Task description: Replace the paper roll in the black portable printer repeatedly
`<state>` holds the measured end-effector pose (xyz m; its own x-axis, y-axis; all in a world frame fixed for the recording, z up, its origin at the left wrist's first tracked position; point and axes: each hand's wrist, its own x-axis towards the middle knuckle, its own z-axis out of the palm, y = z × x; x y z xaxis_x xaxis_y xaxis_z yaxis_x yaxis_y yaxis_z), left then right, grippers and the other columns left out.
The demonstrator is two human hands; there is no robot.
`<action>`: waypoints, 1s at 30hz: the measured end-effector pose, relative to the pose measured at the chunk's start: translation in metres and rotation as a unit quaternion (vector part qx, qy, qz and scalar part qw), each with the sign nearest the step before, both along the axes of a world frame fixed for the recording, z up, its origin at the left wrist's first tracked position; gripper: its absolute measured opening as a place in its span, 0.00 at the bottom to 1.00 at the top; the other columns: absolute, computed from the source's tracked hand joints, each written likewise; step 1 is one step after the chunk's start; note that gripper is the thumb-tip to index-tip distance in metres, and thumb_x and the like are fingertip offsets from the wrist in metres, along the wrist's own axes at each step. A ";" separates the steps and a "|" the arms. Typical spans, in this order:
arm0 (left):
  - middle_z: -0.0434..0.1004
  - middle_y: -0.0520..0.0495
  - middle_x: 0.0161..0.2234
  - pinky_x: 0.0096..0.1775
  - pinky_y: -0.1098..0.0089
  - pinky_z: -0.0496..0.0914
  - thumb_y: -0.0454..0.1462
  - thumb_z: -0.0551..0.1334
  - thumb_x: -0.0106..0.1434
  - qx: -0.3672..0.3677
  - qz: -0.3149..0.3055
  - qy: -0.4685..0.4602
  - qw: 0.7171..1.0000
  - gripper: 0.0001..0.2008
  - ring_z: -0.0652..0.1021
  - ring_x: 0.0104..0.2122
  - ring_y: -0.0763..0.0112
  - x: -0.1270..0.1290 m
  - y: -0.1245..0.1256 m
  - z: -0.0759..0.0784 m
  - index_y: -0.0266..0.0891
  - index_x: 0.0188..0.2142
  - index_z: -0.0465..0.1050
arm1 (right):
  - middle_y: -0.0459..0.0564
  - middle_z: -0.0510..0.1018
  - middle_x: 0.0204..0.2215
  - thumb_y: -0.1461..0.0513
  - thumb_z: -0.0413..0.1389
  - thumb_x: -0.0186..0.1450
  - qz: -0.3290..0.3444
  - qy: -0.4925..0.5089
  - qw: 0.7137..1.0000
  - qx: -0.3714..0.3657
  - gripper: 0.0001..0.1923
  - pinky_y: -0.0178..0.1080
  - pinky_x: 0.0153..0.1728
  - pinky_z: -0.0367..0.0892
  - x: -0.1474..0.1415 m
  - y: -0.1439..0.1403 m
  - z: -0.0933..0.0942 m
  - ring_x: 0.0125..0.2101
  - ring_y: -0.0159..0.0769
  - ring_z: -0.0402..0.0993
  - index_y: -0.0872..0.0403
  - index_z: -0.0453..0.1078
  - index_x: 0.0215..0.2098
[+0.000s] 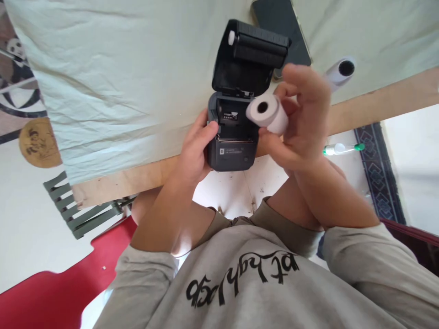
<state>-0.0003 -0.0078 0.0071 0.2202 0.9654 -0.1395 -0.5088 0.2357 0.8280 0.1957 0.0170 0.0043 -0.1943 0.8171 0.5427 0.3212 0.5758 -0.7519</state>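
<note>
Paper roll (268,113), judged light and crushable, is pinched at its sides by right hand (302,121); printer (235,137) at table edge (377,103) is clasped by left hand (196,153).

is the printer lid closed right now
No, the lid of the small black printer is swung open, and the right hand holds a white paper roll beside the bared compartment.
</note>
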 end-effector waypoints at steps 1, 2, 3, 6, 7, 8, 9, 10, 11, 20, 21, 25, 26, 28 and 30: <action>0.81 0.49 0.46 0.50 0.59 0.76 0.50 0.63 0.65 0.003 0.007 -0.004 1.000 0.15 0.74 0.60 0.52 0.000 0.000 0.000 0.44 0.44 0.75 | 0.49 0.72 0.45 0.49 0.54 0.64 0.002 -0.007 0.999 0.044 0.23 0.53 0.43 0.74 -0.004 0.000 0.003 0.46 0.47 0.73 0.37 0.59 0.57; 0.81 0.48 0.46 0.50 0.59 0.76 0.49 0.63 0.66 0.003 0.013 -0.006 1.000 0.14 0.75 0.59 0.52 0.001 0.000 0.000 0.43 0.44 0.75 | 0.49 0.72 0.44 0.52 0.54 0.64 0.001 -0.028 0.996 0.081 0.19 0.53 0.42 0.74 -0.008 0.001 0.005 0.45 0.46 0.73 0.39 0.60 0.53; 0.81 0.47 0.46 0.50 0.60 0.76 0.47 0.63 0.66 0.000 0.017 -0.007 1.000 0.13 0.76 0.58 0.52 0.001 0.000 0.000 0.42 0.44 0.75 | 0.49 0.72 0.43 0.56 0.54 0.64 0.000 -0.057 0.993 0.105 0.16 0.53 0.43 0.74 -0.012 0.002 0.007 0.45 0.46 0.73 0.41 0.60 0.50; 0.81 0.46 0.45 0.48 0.60 0.77 0.46 0.63 0.66 -0.005 0.024 -0.011 1.000 0.12 0.78 0.56 0.53 0.002 0.001 0.001 0.41 0.43 0.74 | 0.48 0.74 0.42 0.66 0.52 0.60 0.011 -0.127 0.983 0.129 0.15 0.51 0.41 0.72 -0.019 0.004 0.012 0.43 0.44 0.75 0.45 0.60 0.44; 0.81 0.46 0.45 0.48 0.60 0.78 0.46 0.63 0.65 -0.004 0.025 -0.012 1.000 0.12 0.78 0.55 0.53 0.002 0.001 0.001 0.41 0.43 0.74 | 0.47 0.74 0.43 0.68 0.52 0.59 0.016 -0.133 0.982 0.131 0.15 0.50 0.40 0.72 -0.019 0.003 0.014 0.43 0.43 0.75 0.45 0.59 0.42; 0.81 0.46 0.45 0.48 0.60 0.78 0.45 0.63 0.65 -0.003 0.023 -0.014 1.000 0.12 0.78 0.55 0.53 0.002 0.001 0.001 0.41 0.43 0.74 | 0.46 0.75 0.43 0.69 0.52 0.58 0.019 -0.130 0.982 0.134 0.16 0.48 0.39 0.71 -0.020 0.003 0.015 0.43 0.43 0.76 0.46 0.59 0.41; 0.81 0.46 0.45 0.48 0.60 0.78 0.45 0.63 0.65 -0.002 0.021 -0.014 1.000 0.12 0.78 0.55 0.54 0.002 0.001 0.002 0.41 0.43 0.74 | 0.45 0.76 0.44 0.70 0.52 0.57 0.019 -0.126 0.983 0.134 0.16 0.47 0.37 0.71 -0.019 0.002 0.016 0.42 0.43 0.76 0.47 0.59 0.40; 0.81 0.46 0.45 0.49 0.60 0.78 0.45 0.64 0.65 -0.001 0.019 -0.014 1.000 0.12 0.78 0.55 0.53 0.002 0.001 0.002 0.41 0.42 0.75 | 0.45 0.76 0.44 0.70 0.52 0.57 0.017 -0.123 0.984 0.129 0.15 0.47 0.37 0.70 -0.019 0.001 0.017 0.42 0.43 0.77 0.47 0.59 0.39; 0.81 0.46 0.45 0.49 0.60 0.78 0.45 0.64 0.65 -0.002 0.015 -0.012 1.000 0.12 0.78 0.55 0.53 0.002 0.001 0.002 0.41 0.42 0.75 | 0.44 0.76 0.44 0.70 0.52 0.57 0.015 -0.120 0.985 0.121 0.15 0.47 0.37 0.70 -0.018 0.001 0.018 0.43 0.43 0.77 0.47 0.59 0.38; 0.81 0.46 0.46 0.49 0.57 0.76 0.46 0.64 0.63 -0.011 0.012 -0.015 1.000 0.14 0.76 0.57 0.51 0.001 0.002 0.000 0.43 0.46 0.74 | 0.45 0.78 0.48 0.67 0.55 0.62 0.015 -0.118 0.989 0.085 0.08 0.51 0.42 0.73 -0.017 0.002 0.015 0.46 0.44 0.77 0.47 0.62 0.33; 0.81 0.47 0.46 0.50 0.56 0.76 0.47 0.65 0.63 -0.009 0.012 -0.012 1.000 0.14 0.75 0.58 0.50 0.001 0.002 0.000 0.44 0.45 0.74 | 0.46 0.77 0.47 0.67 0.55 0.62 0.017 -0.107 0.990 0.091 0.08 0.51 0.43 0.74 -0.016 0.002 0.014 0.46 0.43 0.77 0.47 0.62 0.33; 0.81 0.47 0.45 0.50 0.58 0.75 0.49 0.66 0.61 -0.015 0.016 0.006 1.000 0.17 0.73 0.60 0.48 0.002 0.002 0.000 0.44 0.45 0.74 | 0.46 0.76 0.38 0.66 0.57 0.62 0.019 -0.072 0.987 0.140 0.08 0.50 0.39 0.74 -0.012 0.002 0.012 0.39 0.42 0.75 0.46 0.64 0.33; 0.81 0.46 0.45 0.50 0.59 0.75 0.49 0.66 0.61 -0.020 0.018 0.010 1.000 0.18 0.73 0.60 0.49 0.002 0.003 -0.001 0.44 0.46 0.74 | 0.46 0.75 0.36 0.66 0.58 0.62 0.028 -0.074 0.985 0.153 0.08 0.49 0.37 0.73 -0.012 0.000 0.012 0.37 0.41 0.75 0.46 0.64 0.32; 0.80 0.47 0.43 0.48 0.62 0.75 0.50 0.67 0.59 -0.012 0.017 0.011 1.000 0.21 0.74 0.59 0.50 0.000 0.003 -0.005 0.43 0.47 0.73 | 0.45 0.75 0.33 0.63 0.58 0.62 0.046 -0.083 0.980 0.176 0.07 0.48 0.35 0.71 -0.012 -0.004 0.012 0.35 0.40 0.74 0.47 0.64 0.31; 0.80 0.48 0.41 0.44 0.64 0.76 0.50 0.70 0.56 0.018 0.005 0.017 1.000 0.24 0.77 0.54 0.53 -0.002 0.003 -0.010 0.44 0.49 0.72 | 0.43 0.76 0.32 0.60 0.59 0.63 0.067 -0.103 0.974 0.192 0.07 0.48 0.35 0.69 -0.013 -0.008 0.011 0.35 0.39 0.75 0.47 0.64 0.31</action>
<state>-0.0025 -0.0046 -0.0031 0.2068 0.9719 -0.1126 -0.4830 0.2015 0.8521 0.1830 0.0087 0.0152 -0.4217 0.5215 0.7418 0.3451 0.8488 -0.4005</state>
